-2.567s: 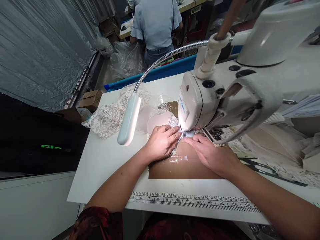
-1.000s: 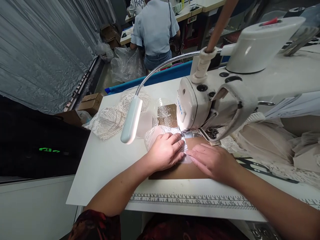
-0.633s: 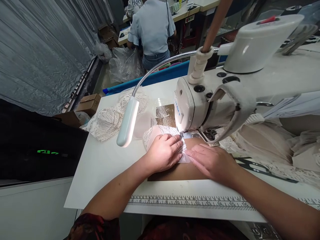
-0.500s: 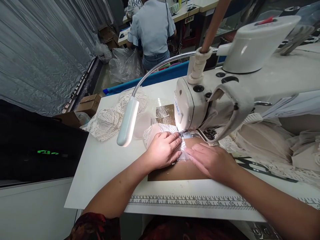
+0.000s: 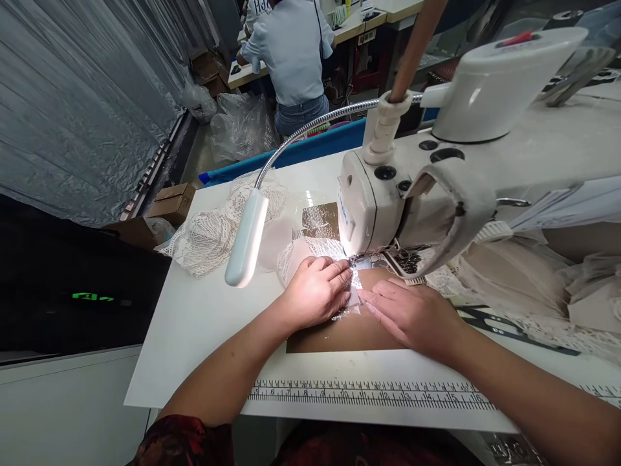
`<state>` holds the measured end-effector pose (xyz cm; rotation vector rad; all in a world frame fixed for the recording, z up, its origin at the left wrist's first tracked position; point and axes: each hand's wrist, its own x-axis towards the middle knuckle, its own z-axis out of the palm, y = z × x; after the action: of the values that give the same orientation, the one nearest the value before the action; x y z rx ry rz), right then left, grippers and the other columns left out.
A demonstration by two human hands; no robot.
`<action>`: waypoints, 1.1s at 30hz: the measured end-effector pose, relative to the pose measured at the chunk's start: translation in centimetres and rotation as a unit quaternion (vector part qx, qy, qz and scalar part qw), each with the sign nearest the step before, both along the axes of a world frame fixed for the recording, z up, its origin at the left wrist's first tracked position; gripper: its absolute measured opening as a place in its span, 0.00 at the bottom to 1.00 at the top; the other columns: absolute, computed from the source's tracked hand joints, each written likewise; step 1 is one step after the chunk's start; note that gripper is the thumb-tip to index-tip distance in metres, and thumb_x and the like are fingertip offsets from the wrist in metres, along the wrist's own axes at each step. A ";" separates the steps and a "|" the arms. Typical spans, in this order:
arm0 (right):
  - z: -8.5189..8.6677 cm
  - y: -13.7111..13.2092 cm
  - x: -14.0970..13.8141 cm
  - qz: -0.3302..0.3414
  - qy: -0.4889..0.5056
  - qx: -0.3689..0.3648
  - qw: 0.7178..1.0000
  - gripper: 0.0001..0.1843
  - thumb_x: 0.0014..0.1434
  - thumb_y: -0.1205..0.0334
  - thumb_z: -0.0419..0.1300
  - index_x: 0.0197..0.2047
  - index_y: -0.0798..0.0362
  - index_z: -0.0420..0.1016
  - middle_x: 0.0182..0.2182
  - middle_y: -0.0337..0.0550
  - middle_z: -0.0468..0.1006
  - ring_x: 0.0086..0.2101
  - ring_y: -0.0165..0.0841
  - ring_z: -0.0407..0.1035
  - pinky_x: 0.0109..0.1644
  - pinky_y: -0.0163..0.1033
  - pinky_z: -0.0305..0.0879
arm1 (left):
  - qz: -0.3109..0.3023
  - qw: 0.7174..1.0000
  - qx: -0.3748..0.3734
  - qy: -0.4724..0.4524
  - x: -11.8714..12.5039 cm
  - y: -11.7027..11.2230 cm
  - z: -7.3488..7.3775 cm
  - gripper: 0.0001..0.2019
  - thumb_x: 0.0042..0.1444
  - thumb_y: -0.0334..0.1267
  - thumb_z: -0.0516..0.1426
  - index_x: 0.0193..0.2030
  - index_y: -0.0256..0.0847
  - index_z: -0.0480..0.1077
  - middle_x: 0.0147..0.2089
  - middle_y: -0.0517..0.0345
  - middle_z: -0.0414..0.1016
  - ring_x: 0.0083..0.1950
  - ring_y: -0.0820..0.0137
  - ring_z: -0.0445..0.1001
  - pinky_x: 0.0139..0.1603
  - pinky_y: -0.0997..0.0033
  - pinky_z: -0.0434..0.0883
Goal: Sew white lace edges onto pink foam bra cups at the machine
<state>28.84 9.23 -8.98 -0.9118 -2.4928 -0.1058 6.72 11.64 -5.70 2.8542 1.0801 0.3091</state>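
My left hand [image 5: 315, 291] lies flat, palm down, on a white lace bra cup [image 5: 294, 255], its fingertips just in front of the sewing machine's needle area [image 5: 353, 259]. Lit lace and a sheer strip show between my two hands. My right hand [image 5: 410, 314] comes in from the other side, fingers together, with the fingertips closed at the right edge of that lace; its thumb is mostly hidden. The cup runs back under the left side of the machine head [image 5: 369, 200]. Beneath both hands is a brown plate [image 5: 339, 340] set in the white table.
A lamp [image 5: 247, 239] on a bendable metal neck hangs left of the machine. More lace cups [image 5: 211, 239] lie at the table's left, sheer and lace pieces [image 5: 514, 272] at the right. A ruler strip [image 5: 369, 393] lines the front edge. Beyond sits another person [image 5: 295, 55].
The lace and sheer strip between my hands have shifted slightly, and the sheer end near my right fingertips lies differently. Both hands stay nearly in place. The person beyond leans further left.
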 end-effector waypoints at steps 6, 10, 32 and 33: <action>1.1 0.3 -0.6 -0.022 -0.016 -0.006 1.000 0.14 0.63 0.66 0.50 0.43 0.54 0.78 0.26 0.41 0.74 0.26 0.30 0.65 0.29 0.37 0.55 | 0.011 1.000 0.018 0.004 -0.2 0.9 0.0 0.19 0.65 0.40 0.46 0.57 0.35 0.68 0.58 0.47 0.70 0.49 0.60 0.67 0.50 0.58 0.64; 1.7 0.5 -1.3 -0.070 -0.031 -0.068 0.995 0.17 0.64 0.63 0.49 0.48 0.51 0.76 0.30 0.43 0.77 0.32 0.32 0.70 0.29 0.35 0.58 | 0.018 0.999 0.030 -0.001 -0.6 1.7 -0.5 0.19 0.63 0.37 0.48 0.57 0.33 0.67 0.53 0.44 0.73 0.50 0.58 0.67 0.51 0.57 0.64; 5.8 -2.6 3.7 -0.074 -0.106 -0.261 0.957 0.22 0.65 0.51 0.44 0.52 0.48 0.73 0.46 0.46 0.79 0.42 0.40 0.75 0.39 0.43 0.70 | 0.192 0.974 0.000 -0.120 -2.2 1.3 -1.0 0.20 0.58 0.45 0.55 0.54 0.37 0.71 0.58 0.46 0.70 0.56 0.55 0.67 0.58 0.52 0.63; 5.7 -3.3 5.1 -0.092 -0.102 -0.247 0.959 0.21 0.64 0.50 0.45 0.50 0.48 0.74 0.45 0.46 0.80 0.41 0.41 0.75 0.39 0.43 0.71 | 0.197 0.972 -0.007 -0.126 -2.5 1.3 -0.9 0.17 0.59 0.42 0.54 0.51 0.38 0.72 0.57 0.46 0.71 0.56 0.56 0.67 0.58 0.52 0.64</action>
<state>33.92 5.92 -3.27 -1.3957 -2.6698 0.4008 4.26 12.92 -6.61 2.4773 1.5700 0.6618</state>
